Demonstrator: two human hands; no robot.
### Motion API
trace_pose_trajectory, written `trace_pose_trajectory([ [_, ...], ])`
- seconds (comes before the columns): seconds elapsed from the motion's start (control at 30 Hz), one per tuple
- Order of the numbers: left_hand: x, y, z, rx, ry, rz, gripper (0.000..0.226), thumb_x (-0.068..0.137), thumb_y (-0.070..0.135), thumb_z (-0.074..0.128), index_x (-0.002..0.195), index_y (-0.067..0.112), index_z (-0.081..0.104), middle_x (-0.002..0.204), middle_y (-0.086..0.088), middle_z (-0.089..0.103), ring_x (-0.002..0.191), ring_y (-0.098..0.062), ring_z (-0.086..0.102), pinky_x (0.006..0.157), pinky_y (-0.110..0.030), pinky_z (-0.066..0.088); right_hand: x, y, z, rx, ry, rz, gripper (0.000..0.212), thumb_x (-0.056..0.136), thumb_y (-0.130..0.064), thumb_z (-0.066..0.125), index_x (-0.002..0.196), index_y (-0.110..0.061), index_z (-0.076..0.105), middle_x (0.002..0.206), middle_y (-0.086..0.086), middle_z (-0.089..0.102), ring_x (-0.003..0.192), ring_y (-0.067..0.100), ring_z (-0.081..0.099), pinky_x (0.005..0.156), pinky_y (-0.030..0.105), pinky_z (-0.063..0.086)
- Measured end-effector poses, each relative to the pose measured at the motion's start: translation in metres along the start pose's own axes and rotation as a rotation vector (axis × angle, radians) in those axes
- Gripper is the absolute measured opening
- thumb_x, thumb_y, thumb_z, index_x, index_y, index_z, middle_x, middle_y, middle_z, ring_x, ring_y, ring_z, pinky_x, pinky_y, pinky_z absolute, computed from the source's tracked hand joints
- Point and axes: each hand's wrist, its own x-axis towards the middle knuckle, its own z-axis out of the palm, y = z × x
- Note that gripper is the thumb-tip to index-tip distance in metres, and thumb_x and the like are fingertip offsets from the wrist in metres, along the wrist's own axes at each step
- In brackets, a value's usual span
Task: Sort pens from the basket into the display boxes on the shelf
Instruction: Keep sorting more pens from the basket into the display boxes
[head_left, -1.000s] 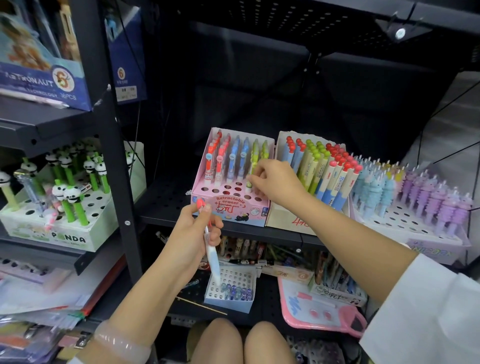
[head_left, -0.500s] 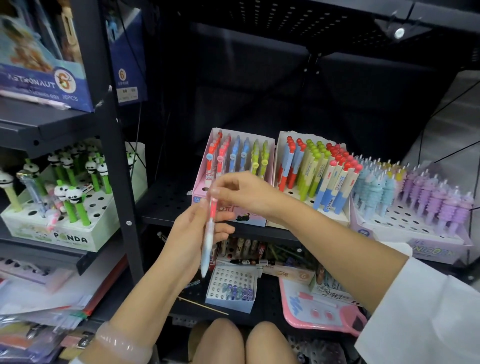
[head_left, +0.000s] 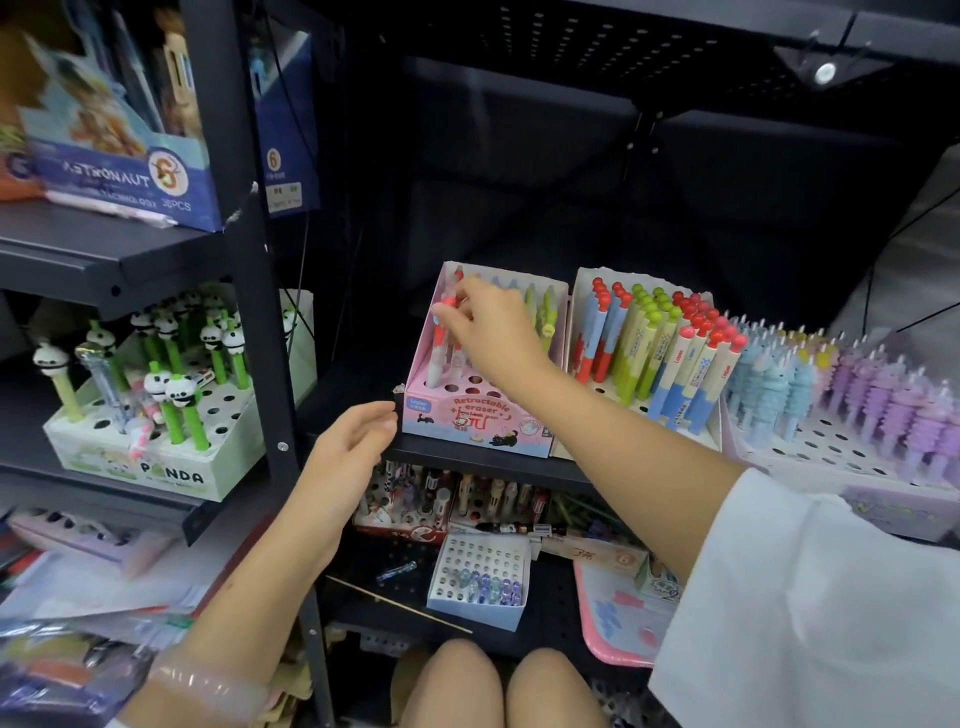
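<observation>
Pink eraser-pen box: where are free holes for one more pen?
The pink cardboard eraser-pen box has empty holes along its front rows, between its printed front wall and the standing pens. Its back-left corner is crowded: the right hand pinches a red-topped pen there.

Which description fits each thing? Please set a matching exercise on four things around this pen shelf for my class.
Things:
1. right hand
2. left hand
3. panda pens
4. purple pens

Descriptions:
A. in the white box at far left
B. open, beside the pink box
C. in the box at far right
D. pinching a red-topped pen

Pairs: 1-D, 2-B, 3-A, 4-C
</observation>
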Motion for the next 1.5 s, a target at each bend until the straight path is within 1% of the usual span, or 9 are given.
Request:
trace_pose_trajectory([
  [0.17, -0.005, 0.002, -0.002, 0.022, 0.011, -0.013, 0.019, 0.095, 0.029, 0.049, 0.104, 0.042, 0.058, 0.116, 0.014, 0.061, 0.113, -0.007, 0.053, 0.099, -0.035, 0.041, -0.002, -0.007, 0.008, -0.184, -0.033, -0.035, 0.031, 0.096, -0.034, 0.049, 0.1, -0.004, 0.057, 0.079, 0.008, 0.06, 0.081, 0.027, 0.061, 0.066, 0.037, 0.048],
  [0.27, -0.009, 0.009, 0.006, 0.031, -0.003, 0.002, 0.019, 0.095, 0.027, 0.049, 0.105, 0.038, 0.059, 0.116, 0.013, 0.061, 0.114, -0.007, 0.053, 0.101, -0.036, 0.04, -0.001, -0.01, 0.008, -0.322, -0.064, -0.018, 0.033, 0.097, -0.034, 0.047, 0.108, -0.003, 0.056, 0.093, 0.014, 0.063, 0.086, 0.031, 0.061, 0.062, 0.034, 0.041],
  [0.37, -0.015, 0.014, 0.017, 0.055, -0.034, 0.002, 0.021, 0.095, 0.026, 0.048, 0.112, 0.032, 0.059, 0.118, 0.011, 0.06, 0.114, -0.009, 0.053, 0.104, -0.041, 0.039, -0.006, -0.004, 0.012, -0.511, -0.205, -0.019, 0.024, 0.097, -0.023, 0.047, 0.104, -0.005, 0.061, 0.1, 0.013, 0.062, 0.09, 0.03, 0.062, 0.062, 0.033, 0.04],
  [0.57, -0.026, 0.02, 0.036, 0.078, -0.07, 0.018, 0.02, 0.095, 0.026, 0.049, 0.111, 0.031, 0.06, 0.117, 0.012, 0.061, 0.111, -0.01, 0.055, 0.103, -0.042, 0.041, -0.041, 0.015, -0.006, -0.332, -0.263, -0.052, 0.031, 0.096, -0.034, 0.046, 0.095, -0.006, 0.061, 0.085, 0.009, 0.065, 0.075, 0.024, 0.059, 0.064, 0.033, 0.047],
  [0.8, -0.044, 0.021, 0.109, 0.066, -0.25, 0.057, 0.019, 0.095, 0.022, 0.049, 0.098, 0.038, 0.058, 0.11, 0.015, 0.061, 0.108, -0.005, 0.056, 0.097, -0.031, 0.042, -0.098, 0.048, -0.085, -0.165, -0.295, -0.027, 0.024, 0.096, -0.027, 0.049, 0.102, -0.01, 0.065, 0.094, 0.004, 0.068, 0.083, 0.018, 0.06, 0.074, 0.031, 0.049],
  [0.97, -0.069, 0.003, 0.181, 0.07, -0.473, 0.033, 0.021, 0.095, 0.013, 0.05, 0.096, 0.032, 0.059, 0.105, 0.011, 0.064, 0.103, -0.007, 0.059, 0.09, -0.027, 0.046, -0.168, 0.106, -0.15, -0.182, -0.338, 0.152, 0.025, 0.096, -0.027, 0.049, 0.109, -0.013, 0.065, 0.107, 0.003, 0.067, 0.095, 0.016, 0.058, 0.079, 0.024, 0.043],
  [1.13, -0.111, -0.024, 0.257, 0.111, -0.696, 0.0, 0.027, 0.093, 0.001, 0.048, 0.088, 0.026, 0.057, 0.094, 0.006, 0.06, 0.092, -0.01, 0.056, 0.073, -0.011, 0.044, -0.262, 0.173, -0.195, -0.17, -0.406, 0.403, 0.023, 0.096, -0.028, 0.049, 0.109, -0.017, 0.064, 0.097, -0.008, 0.062, 0.089, 0.006, 0.054, 0.07, 0.01, 0.037],
  [1.33, -0.165, -0.057, 0.327, 0.24, -0.91, -0.037, 0.022, 0.095, 0.017, 0.049, 0.094, 0.037, 0.056, 0.106, 0.018, 0.059, 0.101, 0.007, 0.052, 0.08, -0.005, 0.04, -0.387, 0.245, -0.212, -0.208, -0.547, 0.651, 0.027, 0.096, -0.027, 0.049, 0.115, -0.014, 0.063, 0.112, -0.001, 0.066, 0.094, 0.009, 0.059, 0.088, 0.021, 0.046],
  [1.5, -0.191, -0.082, 0.366, 0.409, -1.075, -0.044, 0.017, 0.097, 0.021, 0.045, 0.108, 0.03, 0.054, 0.107, 0.018, 0.053, 0.103, 0.0, 0.05, 0.075, -0.005, 0.039, -0.499, 0.297, -0.202, -0.279, -0.701, 0.939, 0.038, 0.097, -0.03, 0.043, 0.13, -0.013, 0.049, 0.129, 0.009, 0.057, 0.115, 0.023, 0.056, 0.094, 0.031, 0.044],
])
